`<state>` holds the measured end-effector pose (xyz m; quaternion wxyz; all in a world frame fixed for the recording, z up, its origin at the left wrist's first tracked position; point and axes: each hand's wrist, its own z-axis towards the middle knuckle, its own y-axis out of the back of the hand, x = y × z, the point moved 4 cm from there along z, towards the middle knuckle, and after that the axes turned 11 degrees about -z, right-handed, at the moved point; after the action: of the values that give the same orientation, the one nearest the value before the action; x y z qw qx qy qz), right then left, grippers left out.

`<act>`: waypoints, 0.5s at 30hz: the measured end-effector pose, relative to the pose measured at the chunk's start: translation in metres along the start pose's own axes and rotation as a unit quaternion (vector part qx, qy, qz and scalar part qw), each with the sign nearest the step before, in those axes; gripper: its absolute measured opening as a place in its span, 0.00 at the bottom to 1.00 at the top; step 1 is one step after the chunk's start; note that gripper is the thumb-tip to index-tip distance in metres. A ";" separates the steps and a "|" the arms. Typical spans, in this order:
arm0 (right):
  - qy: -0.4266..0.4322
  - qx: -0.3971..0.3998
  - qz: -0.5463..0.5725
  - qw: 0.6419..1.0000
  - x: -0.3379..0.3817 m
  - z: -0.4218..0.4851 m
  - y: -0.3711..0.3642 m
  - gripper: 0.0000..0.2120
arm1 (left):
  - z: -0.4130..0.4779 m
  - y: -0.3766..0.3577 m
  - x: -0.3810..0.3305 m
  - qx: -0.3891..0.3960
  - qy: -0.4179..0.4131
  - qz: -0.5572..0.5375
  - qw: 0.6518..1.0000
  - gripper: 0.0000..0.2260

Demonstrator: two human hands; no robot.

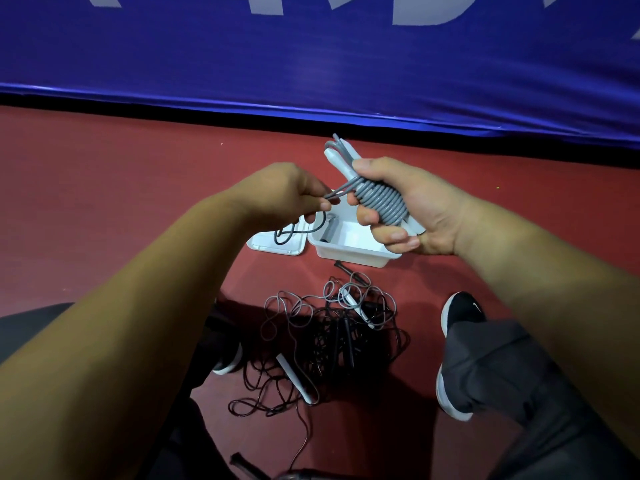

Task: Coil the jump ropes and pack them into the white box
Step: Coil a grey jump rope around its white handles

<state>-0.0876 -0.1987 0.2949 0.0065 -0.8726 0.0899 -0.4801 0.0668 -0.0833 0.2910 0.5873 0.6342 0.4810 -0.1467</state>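
Right hand (415,209): fingers curled tight round grey jump rope (382,202), cord wound in close turns over paired white handles (337,161); handle tips projecting above thumb.
Left hand (280,192): fingertips pinched on loose cord end (341,192), just left of coil.
White box (349,256): open, on red floor (138,202), directly beneath right hand; contents unclear.
Lid (273,249): flat beside box, under left hand, dark cord loop lying on it.
Tangled grey and black jump ropes (332,334): heaped on floor below both hands, beside black shoe (462,311).
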 end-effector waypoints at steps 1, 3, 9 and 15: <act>-0.001 0.001 -0.002 1.000 -0.001 0.001 0.000 0.21 | -0.001 0.000 0.000 0.001 -0.001 0.000 1.000 0.13; -0.002 0.007 -0.002 1.000 -0.002 0.002 -0.001 0.19 | 0.000 0.000 0.002 -0.002 0.001 -0.004 1.000 0.13; -0.020 0.053 0.005 0.998 -0.004 -0.001 -0.003 0.16 | -0.003 0.004 -0.008 -0.038 -0.030 -0.003 0.999 0.10; -0.089 0.138 -0.125 0.978 -0.016 -0.006 -0.011 0.19 | -0.006 0.010 -0.019 -0.042 -0.063 -0.078 0.994 0.10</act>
<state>-0.0994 -0.1851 0.2854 0.0747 -0.9070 -0.0879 -0.4049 0.0628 -0.0846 0.3127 0.6297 0.5590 0.4964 -0.2113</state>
